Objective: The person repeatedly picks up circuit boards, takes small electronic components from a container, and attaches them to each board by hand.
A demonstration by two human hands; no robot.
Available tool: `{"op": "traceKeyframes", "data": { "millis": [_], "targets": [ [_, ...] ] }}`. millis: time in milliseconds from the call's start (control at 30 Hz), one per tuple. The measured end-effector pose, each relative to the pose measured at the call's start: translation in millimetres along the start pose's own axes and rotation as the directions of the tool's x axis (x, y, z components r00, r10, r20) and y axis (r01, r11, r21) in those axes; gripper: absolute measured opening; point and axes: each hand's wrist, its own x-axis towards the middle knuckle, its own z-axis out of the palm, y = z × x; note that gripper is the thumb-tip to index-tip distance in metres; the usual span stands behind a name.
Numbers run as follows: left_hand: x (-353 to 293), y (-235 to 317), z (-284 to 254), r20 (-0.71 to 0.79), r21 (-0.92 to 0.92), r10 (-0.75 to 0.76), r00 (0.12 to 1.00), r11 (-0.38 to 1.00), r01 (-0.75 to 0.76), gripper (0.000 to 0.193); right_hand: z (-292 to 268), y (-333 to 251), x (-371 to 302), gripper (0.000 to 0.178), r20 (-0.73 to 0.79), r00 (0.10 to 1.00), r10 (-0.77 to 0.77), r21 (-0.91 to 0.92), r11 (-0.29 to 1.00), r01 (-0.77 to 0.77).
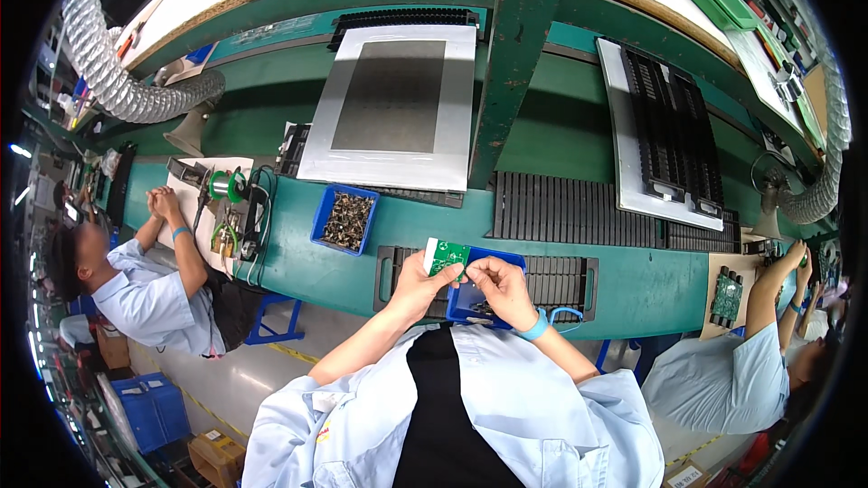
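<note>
A green circuit board (447, 258) with a white edge strip is held up in front of me, over the bench. My left hand (418, 285) is closed on its left side, thumb across the face. Fingertips of my right hand (502, 289) are pinched at the board's right edge; whatever lies between them is too small to make out. Below the right hand sits a blue bin (468, 303), partly hidden by my hands. A black slotted rack (551, 282) lies flat behind it. A blue wrist strap (537, 324) circles my right wrist.
A blue bin of small components (347, 220) stands left of the board. Beyond are a white-framed panel (316, 155) and black racks (579, 208). A green steel post (511, 63) rises ahead. One person (154, 294) sits left, another (723, 380) right, near circuit boards.
</note>
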Motion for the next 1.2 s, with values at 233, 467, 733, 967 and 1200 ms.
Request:
{"op": "traceKeyframes", "data": {
  "millis": [233, 467, 733, 967, 1200],
  "targets": [
    [1, 5, 1, 0.014, -0.028, -0.038, 0.999, 0.999, 0.039, 0.013, -4, 1, 2, 0.004, -0.044, 0.995, -0.091, -0.058, 0.994, 0.088],
    [0, 4, 3, 0.021, -0.017, -0.039, 0.999, 0.999, 0.040, 0.014, -3, -2, 2, 0.003, -0.032, 0.988, -0.151, -0.149, 0.978, 0.145],
    [1, 2, 1, 0.017, 0.014, -0.034, 0.999, 0.999, 0.033, 0.013, -5, -2, 3, 0.003, 0.008, 0.992, -0.130, -0.123, 0.984, 0.130],
    [1, 2, -2, 0.134, -0.074, -0.005, 0.991, 0.997, 0.016, 0.010, -5, 6, 4, 0.003, 0.193, 0.978, 0.083, 0.413, 0.897, -0.158],
    [0, 0, -1, 0.287, -0.198, -0.090, 0.954, 0.968, 0.151, 0.007, -1, 19, 1, 0.004, 0.315, 0.945, 0.089, 0.683, 0.671, -0.291]
  ]
}}
